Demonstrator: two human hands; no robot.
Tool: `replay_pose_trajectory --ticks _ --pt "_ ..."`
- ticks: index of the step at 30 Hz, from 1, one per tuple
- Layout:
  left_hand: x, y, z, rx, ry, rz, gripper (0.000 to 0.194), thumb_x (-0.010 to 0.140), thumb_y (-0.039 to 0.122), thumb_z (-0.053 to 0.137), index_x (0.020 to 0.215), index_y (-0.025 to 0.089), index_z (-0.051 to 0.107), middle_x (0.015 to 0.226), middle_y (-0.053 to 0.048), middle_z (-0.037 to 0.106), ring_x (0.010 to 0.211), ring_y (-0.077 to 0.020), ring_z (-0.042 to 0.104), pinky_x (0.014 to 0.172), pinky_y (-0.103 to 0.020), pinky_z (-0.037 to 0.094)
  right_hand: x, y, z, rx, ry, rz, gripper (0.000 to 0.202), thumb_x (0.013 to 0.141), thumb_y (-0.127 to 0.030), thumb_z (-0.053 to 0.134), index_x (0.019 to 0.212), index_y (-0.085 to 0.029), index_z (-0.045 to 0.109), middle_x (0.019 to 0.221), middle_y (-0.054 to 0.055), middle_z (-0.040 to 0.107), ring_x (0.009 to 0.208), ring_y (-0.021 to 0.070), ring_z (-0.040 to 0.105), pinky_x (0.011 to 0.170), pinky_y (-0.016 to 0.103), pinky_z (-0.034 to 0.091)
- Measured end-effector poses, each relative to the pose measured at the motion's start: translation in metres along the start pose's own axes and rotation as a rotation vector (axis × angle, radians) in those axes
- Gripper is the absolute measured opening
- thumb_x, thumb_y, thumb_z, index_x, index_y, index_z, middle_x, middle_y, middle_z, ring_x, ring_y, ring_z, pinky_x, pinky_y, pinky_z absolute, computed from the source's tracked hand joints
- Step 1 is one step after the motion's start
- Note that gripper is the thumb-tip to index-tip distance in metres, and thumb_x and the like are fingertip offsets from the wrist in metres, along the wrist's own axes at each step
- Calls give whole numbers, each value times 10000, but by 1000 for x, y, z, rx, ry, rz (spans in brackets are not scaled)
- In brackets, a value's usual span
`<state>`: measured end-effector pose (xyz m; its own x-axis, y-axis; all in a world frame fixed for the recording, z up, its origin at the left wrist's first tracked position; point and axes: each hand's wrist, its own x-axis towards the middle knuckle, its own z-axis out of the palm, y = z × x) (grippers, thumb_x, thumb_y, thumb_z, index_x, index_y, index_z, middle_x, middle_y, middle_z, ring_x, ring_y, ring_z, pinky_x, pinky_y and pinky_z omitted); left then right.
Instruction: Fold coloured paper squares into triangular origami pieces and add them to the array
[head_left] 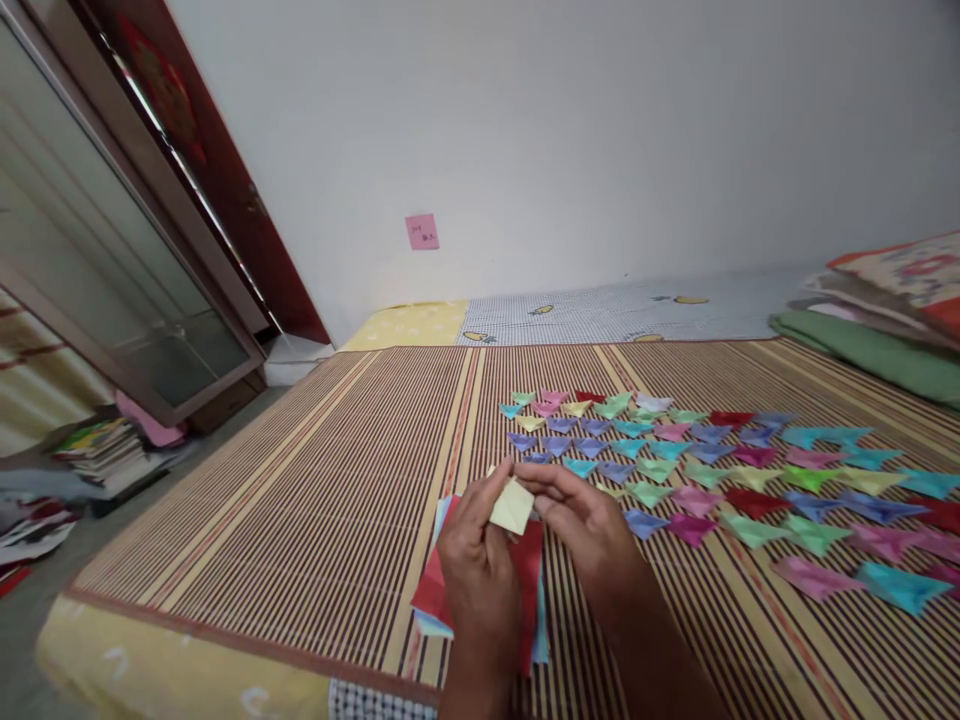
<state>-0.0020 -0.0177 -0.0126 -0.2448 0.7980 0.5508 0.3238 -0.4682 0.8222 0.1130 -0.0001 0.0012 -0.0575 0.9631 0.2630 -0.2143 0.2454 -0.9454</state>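
Observation:
A small piece of pale yellow folded paper (513,507) is between my two hands, above the mat. My left hand (478,535) grips it from the left side with thumb and fingers closed. From the right, my right hand (581,515) has its fingers bent around the paper's upper and right edges. Below them lies a stack of coloured paper sheets (529,600), red on top with light blue edges sticking out. To the right, several rows of folded paper pieces (660,470) in many colours are spread over the mat.
The striped bamboo mat (315,480) covers a bed with a patterned sheet (570,312). Folded bedding (885,345) is piled at the far right. A pink note (422,232) sticks to the white wall. Books (101,450) stand at the left by a glass-panelled door (105,220).

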Motion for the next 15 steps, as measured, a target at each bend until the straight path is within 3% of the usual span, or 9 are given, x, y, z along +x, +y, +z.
replay_pose_trajectory --ticks 4,8,11,13,15 --pt "0 2 -1 -9 7 -17 575 849 -16 444 1199 308 766 1182 -23 783 1142 -203 699 1056 -394 524 3 10 -3 -1 3 22 221 847 -349 716 988 -183 752 888 68 784 814 210 730 744 323 598" --pt "1 8 -3 -83 -143 -71 579 849 -2 458 1254 301 740 1284 -40 742 1258 -224 641 1139 -426 448 5 22 -4 9 72 -7 209 809 -345 775 937 -182 746 808 59 769 695 195 701 621 295 585" --pt "3 14 -9 -225 -291 -223 591 891 68 512 1427 299 603 1477 -62 610 1403 -228 515 1201 -408 361 5 21 -5 55 177 -20 200 790 -339 797 906 -185 744 868 77 780 750 219 724 655 320 603" --pt "3 18 -14 -346 -346 -331 649 901 126 562 1522 297 481 1548 -82 532 1427 -235 485 1179 -382 387 4 17 -5 32 218 -27 185 801 -325 788 921 -190 747 932 84 783 805 225 727 712 337 604" --pt "3 18 -16 -434 -350 -388 657 913 202 604 1545 274 441 1528 -112 547 1392 -253 524 1125 -369 445 3 13 -4 -27 235 -32 171 817 -310 775 941 -194 748 942 80 778 802 216 716 726 337 595"
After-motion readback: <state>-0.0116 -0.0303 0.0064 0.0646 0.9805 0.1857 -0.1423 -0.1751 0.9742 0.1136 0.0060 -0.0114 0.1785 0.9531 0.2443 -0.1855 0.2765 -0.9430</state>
